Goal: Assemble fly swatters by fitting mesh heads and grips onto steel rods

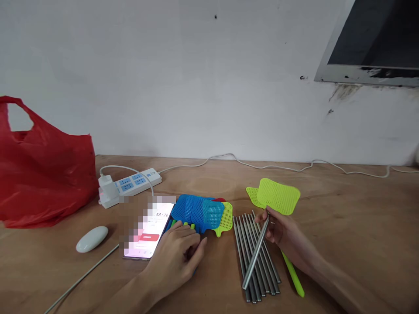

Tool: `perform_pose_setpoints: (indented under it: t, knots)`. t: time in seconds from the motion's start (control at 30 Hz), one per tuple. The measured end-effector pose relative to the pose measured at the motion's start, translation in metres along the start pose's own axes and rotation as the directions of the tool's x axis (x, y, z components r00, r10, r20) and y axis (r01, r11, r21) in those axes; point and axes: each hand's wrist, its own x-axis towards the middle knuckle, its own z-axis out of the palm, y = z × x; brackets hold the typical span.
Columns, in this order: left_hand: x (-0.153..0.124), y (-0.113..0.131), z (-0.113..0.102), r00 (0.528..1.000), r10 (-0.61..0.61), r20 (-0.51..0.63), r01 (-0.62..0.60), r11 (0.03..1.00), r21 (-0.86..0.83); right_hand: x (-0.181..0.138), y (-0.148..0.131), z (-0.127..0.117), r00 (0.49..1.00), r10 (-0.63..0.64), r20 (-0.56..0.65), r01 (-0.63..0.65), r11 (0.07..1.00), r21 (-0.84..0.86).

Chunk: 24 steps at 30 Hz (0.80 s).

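Head view: right hand (280,227) pinches slim metal rod (256,253); grip of left hand (176,253) unclear

Metal rod (256,254) in the right grip (283,225)

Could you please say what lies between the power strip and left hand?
The head view shows the phone and part of a cable between power strip and left hand.

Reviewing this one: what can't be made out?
All in the head view:
Blue flyswatters: handles mostly hidden by the left hand, its grip unclear.
Lime flyswatter handle: upper end hidden behind the right hand.
Phone screen: partly pixelated.
Red plastic bag: cropped by left edge; plastic hides its inside.
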Motion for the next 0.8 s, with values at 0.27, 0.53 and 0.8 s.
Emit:
perform_pose_setpoints:
  t: [0.27, 0.53, 0.8]
  knots:
    - [-0.001, 0.007, -0.012, 0.987, 0.105, 0.119, -0.080, 0.977, -0.197, -0.006, 0.005, 0.006, 0.992, 0.028, 0.120, -0.034, 0.998, 0.053]
    - [-0.002, 0.011, -0.008, 0.992, 0.073, 0.107, -0.054, 0.984, -0.172, -0.015, 0.011, 0.012, 0.965, 0.022, 0.262, -0.020, 1.000, -0.009]
    - [-0.005, 0.010, -0.004, 0.974, 0.170, 0.147, -0.151, 0.979, -0.135, -0.016, 0.016, 0.007, 0.960, -0.085, 0.267, 0.152, 0.959, -0.241]
